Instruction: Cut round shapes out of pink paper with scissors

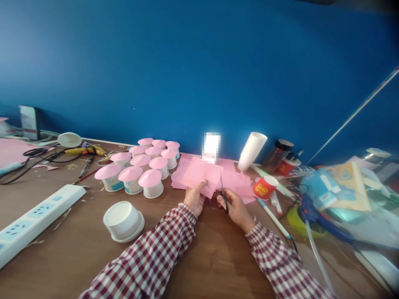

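Two hands worked near the table's far edge: left hand (195, 198) pinched a pink paper sheet (202, 176) lifted over a pink paper stack (237, 178), right hand (234, 206) closed around black scissors (222, 192) at the sheet's right edge, pink-capped paper cups (141, 166) clustered left.

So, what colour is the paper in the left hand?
The paper is pink; head view.

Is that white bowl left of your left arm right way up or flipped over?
Upside down. The white bowl shows its flat closed base on top, and its wider rim sits down on the table.
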Demonstrator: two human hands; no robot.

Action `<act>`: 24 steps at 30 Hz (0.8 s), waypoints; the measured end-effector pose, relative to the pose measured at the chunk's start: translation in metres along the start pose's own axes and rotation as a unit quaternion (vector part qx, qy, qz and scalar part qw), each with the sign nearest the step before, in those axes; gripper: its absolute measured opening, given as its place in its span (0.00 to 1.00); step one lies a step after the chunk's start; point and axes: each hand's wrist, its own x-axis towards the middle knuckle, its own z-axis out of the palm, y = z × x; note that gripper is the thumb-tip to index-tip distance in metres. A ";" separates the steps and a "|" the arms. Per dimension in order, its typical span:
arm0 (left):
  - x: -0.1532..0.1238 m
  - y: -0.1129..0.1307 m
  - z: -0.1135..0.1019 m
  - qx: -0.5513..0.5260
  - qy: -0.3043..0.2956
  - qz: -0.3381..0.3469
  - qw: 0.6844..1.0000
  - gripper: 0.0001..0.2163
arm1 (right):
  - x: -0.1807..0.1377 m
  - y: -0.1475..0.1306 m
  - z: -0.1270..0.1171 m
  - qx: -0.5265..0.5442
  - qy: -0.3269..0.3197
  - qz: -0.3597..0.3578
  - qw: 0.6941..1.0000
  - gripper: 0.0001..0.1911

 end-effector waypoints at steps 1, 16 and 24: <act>0.000 0.000 0.000 0.000 0.000 0.000 1.000 0.08 | 0.000 0.000 0.000 0.001 -0.001 0.000 1.000 0.17; 0.000 -0.003 -0.002 0.010 -0.013 -0.001 1.000 0.09 | 0.001 0.000 -0.001 0.004 0.001 0.007 1.000 0.16; -0.002 -0.003 0.000 0.015 -0.009 0.001 1.000 0.10 | 0.001 0.000 -0.001 -0.002 0.004 0.000 1.000 0.18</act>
